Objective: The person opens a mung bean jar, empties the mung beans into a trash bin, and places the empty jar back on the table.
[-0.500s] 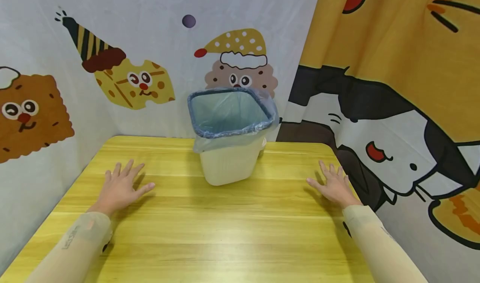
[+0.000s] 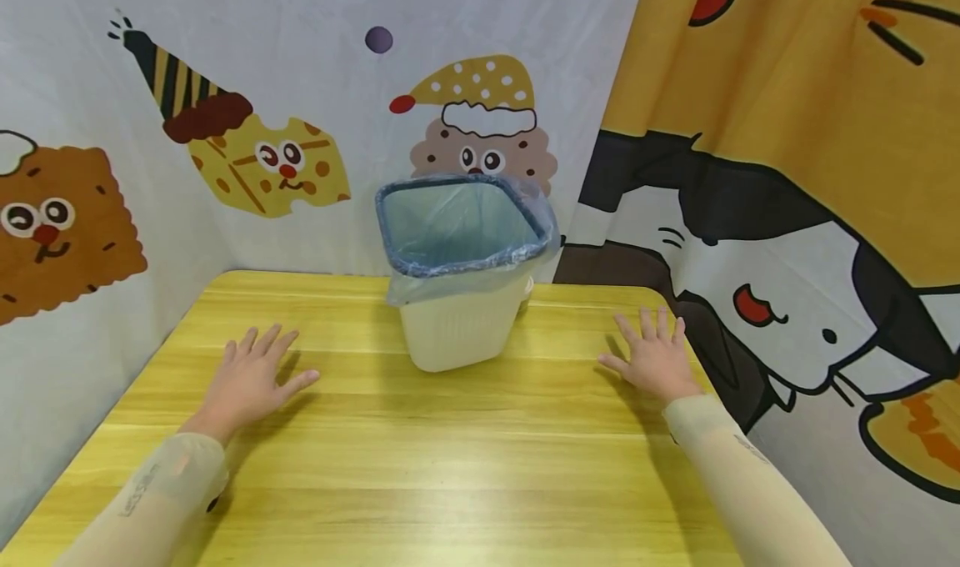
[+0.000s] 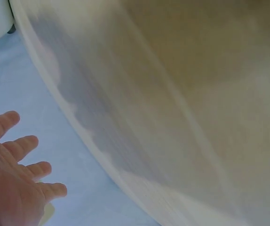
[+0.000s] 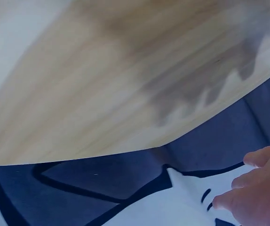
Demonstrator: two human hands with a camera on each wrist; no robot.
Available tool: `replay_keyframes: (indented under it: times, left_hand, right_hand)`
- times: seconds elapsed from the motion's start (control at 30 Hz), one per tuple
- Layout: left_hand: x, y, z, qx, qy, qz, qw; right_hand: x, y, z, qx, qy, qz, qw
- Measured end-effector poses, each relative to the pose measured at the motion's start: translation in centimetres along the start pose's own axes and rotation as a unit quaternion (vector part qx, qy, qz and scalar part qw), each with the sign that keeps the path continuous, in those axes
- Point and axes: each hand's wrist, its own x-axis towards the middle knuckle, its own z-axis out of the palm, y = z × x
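A cream trash can (image 2: 461, 325) stands upright toward the back of the wooden table. Its bluish translucent trash bag (image 2: 472, 268) lines the inside and folds over the rim, bunched at the right corner. To the left of the can my left hand (image 2: 251, 381) is held over the table with spread fingers and nothing in it. My right hand (image 2: 655, 362) is to the right of the can, its fingers also spread and holding nothing. Each wrist view shows bare fingers beyond the table edge, the left hand (image 3: 17, 176) and the right hand (image 4: 259, 186).
The wooden table (image 2: 420, 467) spans the space between both arms. Behind it hangs a pale curtain (image 2: 300, 17) with cartoon food prints. A yellow curtain (image 2: 810, 100) with a cartoon animal borders the right side.
My right hand has shifted slightly left, toward the can, and turned a little. My left hand has moved a touch to the right. The trash can has stayed in place.
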Motion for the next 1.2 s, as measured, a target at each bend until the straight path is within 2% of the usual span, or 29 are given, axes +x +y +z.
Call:
replay_keyframes:
  times: [0.2,0.4,0.6,0.87,1.07,1.2]
  left_hand:
    - [-0.5,1.5,0.0,0.010,0.004,0.015,0.9998]
    - [-1.6,5.1,0.1,0.006,0.002,0.041,0.9992]
    - [-2.6,8.0,0.6,-0.018,0.024,0.056,0.9980]
    - [-4.2,10.5,1.5,-0.045,0.050,0.064,0.9957]
    - [-4.9,12.1,1.4,-0.053,0.047,0.073,0.9948]
    - [-5.3,13.3,1.1,-0.061,0.041,0.071,0.9948]
  right_hand:
    - [1.6,-1.7,-0.3,0.015,-0.016,0.000,0.9998]
    - [4.3,-4.5,-0.6,0.052,-0.031,0.009,0.9981]
    - [7.0,-7.2,-1.1,0.115,-0.056,0.013,0.9917]
    - [9.6,-10.6,-0.5,0.228,-0.061,0.008,0.9717]
    - [10.6,-12.6,0.3,0.292,-0.060,0.035,0.9539]
    - [11.2,-13.3,0.8,0.348,-0.052,0.060,0.9339]
